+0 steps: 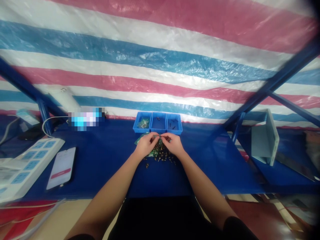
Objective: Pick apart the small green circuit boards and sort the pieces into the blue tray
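Observation:
My left hand [146,145] and my right hand [174,144] meet fingertip to fingertip over the middle of the blue table. Both are closed in a pinch; whatever sits between the fingers is too small to make out. Below them spreads a pile of small brass-coloured and dark screw-like pieces [163,155], with green bits mixed in at its left. A greenish clear plastic bag [138,138] shows partly behind my left hand. Just beyond the hands, three joined blue bins [158,129] hold small parts: greenish pieces on the left, a few bits in the middle, dark screws on the right.
On the left of the blue table [105,160] lie a phone [62,167] with a lit screen and a white power strip [32,163]. A pixelated object [86,119] stands at the back. To the right is a grey metal stand [265,140]. Blue frame bars [272,81] slope at both sides.

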A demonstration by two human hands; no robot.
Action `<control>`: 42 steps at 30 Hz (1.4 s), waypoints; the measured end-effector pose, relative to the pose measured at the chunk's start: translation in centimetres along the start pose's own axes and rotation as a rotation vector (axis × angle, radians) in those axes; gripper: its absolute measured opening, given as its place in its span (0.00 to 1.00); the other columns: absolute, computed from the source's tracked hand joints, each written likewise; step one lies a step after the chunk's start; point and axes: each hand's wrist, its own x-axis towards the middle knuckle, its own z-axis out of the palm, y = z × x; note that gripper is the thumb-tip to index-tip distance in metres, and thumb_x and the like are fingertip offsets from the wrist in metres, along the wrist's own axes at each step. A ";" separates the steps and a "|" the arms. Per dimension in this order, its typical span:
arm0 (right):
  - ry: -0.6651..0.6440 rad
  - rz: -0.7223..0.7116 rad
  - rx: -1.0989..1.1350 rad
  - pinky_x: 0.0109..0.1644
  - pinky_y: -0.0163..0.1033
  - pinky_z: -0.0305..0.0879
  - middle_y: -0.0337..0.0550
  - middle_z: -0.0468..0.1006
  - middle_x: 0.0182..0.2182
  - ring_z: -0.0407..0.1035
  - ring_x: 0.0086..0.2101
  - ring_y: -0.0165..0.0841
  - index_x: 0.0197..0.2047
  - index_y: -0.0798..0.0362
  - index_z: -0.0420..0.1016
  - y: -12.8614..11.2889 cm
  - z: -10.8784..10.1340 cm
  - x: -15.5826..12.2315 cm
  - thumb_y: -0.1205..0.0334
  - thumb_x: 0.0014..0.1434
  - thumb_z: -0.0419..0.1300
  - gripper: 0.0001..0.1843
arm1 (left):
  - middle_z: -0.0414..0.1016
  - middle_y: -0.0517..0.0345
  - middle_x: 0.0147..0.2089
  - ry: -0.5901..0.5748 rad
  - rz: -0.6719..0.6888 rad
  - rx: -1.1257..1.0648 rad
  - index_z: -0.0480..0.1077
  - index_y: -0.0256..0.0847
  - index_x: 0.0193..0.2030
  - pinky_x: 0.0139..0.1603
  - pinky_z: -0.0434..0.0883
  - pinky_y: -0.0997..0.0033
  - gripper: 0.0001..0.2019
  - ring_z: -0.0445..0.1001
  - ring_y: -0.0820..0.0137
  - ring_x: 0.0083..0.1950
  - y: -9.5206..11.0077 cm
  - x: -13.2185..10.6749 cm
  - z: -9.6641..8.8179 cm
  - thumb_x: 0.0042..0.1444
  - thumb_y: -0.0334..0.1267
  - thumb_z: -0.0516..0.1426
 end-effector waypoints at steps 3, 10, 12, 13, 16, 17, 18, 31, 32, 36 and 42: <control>0.002 -0.004 0.015 0.37 0.37 0.72 0.42 0.81 0.34 0.72 0.29 0.31 0.41 0.52 0.80 0.0 0.0 0.0 0.59 0.58 0.58 0.12 | 0.72 0.62 0.26 0.000 0.013 0.013 0.72 0.43 0.46 0.32 0.67 0.74 0.12 0.71 0.71 0.28 -0.2 0.0 0.1 0.63 0.46 0.53; 0.002 -0.029 0.024 0.36 0.36 0.72 0.41 0.81 0.33 0.72 0.28 0.30 0.43 0.51 0.80 0.1 0.2 0.0 0.59 0.58 0.59 0.12 | 0.78 0.59 0.35 -0.028 0.010 0.016 0.73 0.44 0.44 0.35 0.68 0.72 0.13 0.74 0.69 0.34 -0.2 0.1 0.2 0.65 0.46 0.50; 0.006 -0.028 0.023 0.36 0.36 0.72 0.41 0.81 0.33 0.73 0.29 0.31 0.44 0.50 0.80 0.2 0.2 0.0 0.58 0.58 0.60 0.13 | 0.78 0.59 0.34 -0.035 0.002 0.025 0.73 0.44 0.44 0.34 0.68 0.72 0.13 0.74 0.69 0.33 -0.2 0.1 0.1 0.65 0.46 0.50; 0.008 -0.028 0.026 0.36 0.36 0.72 0.41 0.81 0.34 0.73 0.29 0.31 0.45 0.50 0.79 0.2 0.2 0.0 0.58 0.57 0.60 0.13 | 0.78 0.59 0.34 -0.036 0.001 0.028 0.73 0.43 0.44 0.34 0.68 0.72 0.13 0.74 0.69 0.33 -0.3 0.1 0.2 0.65 0.46 0.51; 0.013 -0.039 0.019 0.37 0.36 0.72 0.42 0.81 0.35 0.73 0.30 0.31 0.44 0.50 0.80 0.0 0.1 0.0 0.58 0.58 0.60 0.13 | 0.78 0.58 0.36 -0.034 0.011 0.020 0.73 0.44 0.45 0.36 0.69 0.72 0.13 0.75 0.69 0.34 -0.3 0.1 0.2 0.65 0.46 0.51; 0.015 -0.045 0.010 0.36 0.36 0.72 0.42 0.81 0.35 0.73 0.29 0.31 0.43 0.50 0.80 -0.1 0.1 0.1 0.58 0.58 0.59 0.12 | 0.78 0.58 0.37 -0.034 0.016 0.016 0.73 0.44 0.45 0.37 0.69 0.72 0.13 0.75 0.69 0.35 -0.3 0.1 0.2 0.65 0.46 0.51; 0.021 -0.047 0.000 0.36 0.36 0.72 0.41 0.81 0.35 0.72 0.29 0.31 0.42 0.50 0.80 -0.1 0.0 0.1 0.58 0.59 0.59 0.11 | 0.78 0.58 0.37 -0.035 0.020 0.013 0.73 0.44 0.46 0.37 0.69 0.72 0.13 0.75 0.69 0.35 -0.3 0.1 0.1 0.65 0.46 0.51; 0.025 -0.040 -0.011 0.34 0.35 0.71 0.41 0.81 0.31 0.71 0.27 0.30 0.40 0.51 0.80 -0.5 -0.2 0.0 0.58 0.59 0.59 0.11 | 0.74 0.61 0.29 0.007 0.020 -0.010 0.72 0.44 0.49 0.33 0.68 0.74 0.13 0.71 0.72 0.29 -0.2 0.0 0.1 0.64 0.46 0.52; 0.026 -0.040 -0.012 0.35 0.36 0.71 0.41 0.81 0.31 0.71 0.27 0.30 0.40 0.51 0.80 -0.5 -0.1 0.0 0.58 0.58 0.59 0.11 | 0.73 0.62 0.28 0.010 0.018 -0.009 0.72 0.44 0.49 0.32 0.68 0.74 0.13 0.71 0.72 0.28 -0.2 0.0 0.1 0.64 0.45 0.52; 0.021 -0.043 -0.023 0.35 0.36 0.71 0.41 0.81 0.31 0.72 0.27 0.31 0.39 0.51 0.80 -0.4 -0.1 0.0 0.58 0.58 0.58 0.11 | 0.72 0.62 0.28 0.014 0.021 -0.005 0.73 0.44 0.47 0.32 0.67 0.75 0.12 0.71 0.72 0.29 -0.4 0.0 0.1 0.64 0.45 0.52; 0.019 -0.053 -0.020 0.35 0.36 0.71 0.41 0.81 0.33 0.71 0.27 0.30 0.43 0.50 0.80 -0.2 0.0 0.0 0.58 0.59 0.58 0.12 | 0.76 0.60 0.33 -0.004 0.014 -0.016 0.73 0.44 0.44 0.35 0.68 0.73 0.12 0.73 0.70 0.32 -0.1 0.0 -0.1 0.64 0.46 0.51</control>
